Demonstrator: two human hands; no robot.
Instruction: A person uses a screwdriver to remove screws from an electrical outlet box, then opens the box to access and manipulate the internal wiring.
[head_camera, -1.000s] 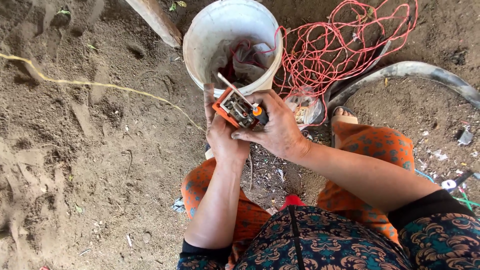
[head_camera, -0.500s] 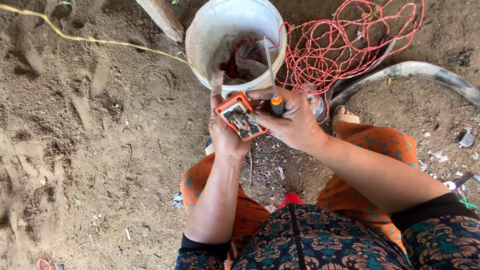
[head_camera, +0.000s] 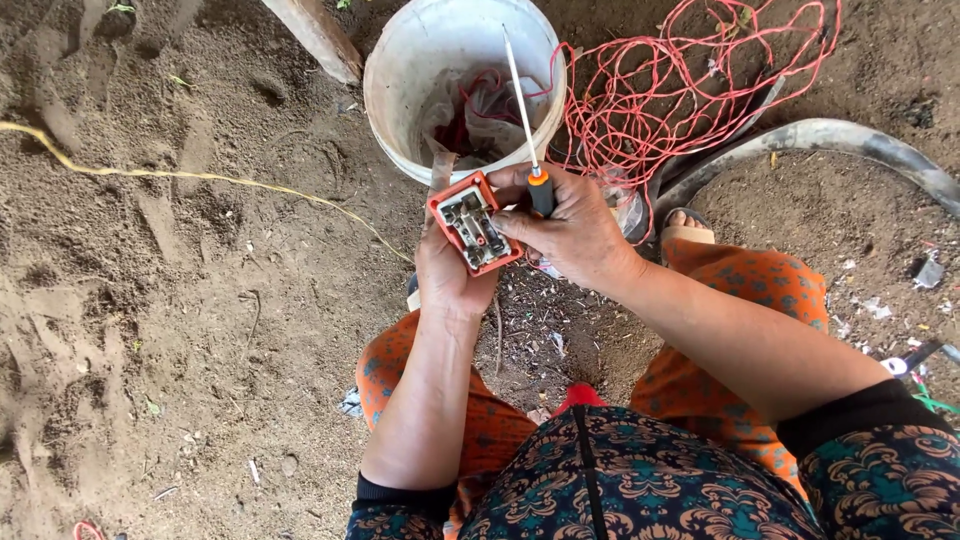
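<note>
Two bare hands meet over dirt ground: the left hand (head_camera: 450, 275) cradles an orange open-backed switch box (head_camera: 475, 222), long axis toward 11 o'clock, while the right hand (head_camera: 575, 230), at its 3 o'clock, has fingers clamped on a screwdriver (head_camera: 527, 115) pointing to 12 across a white bucket (head_camera: 400, 60).

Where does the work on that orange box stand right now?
Done: the orange box is open, metal contacts showing. In hand: left hand holds it; right hand grips a screwdriver, tip pointing away. Left: no wire joined; red wire lies by the bucket.
</note>
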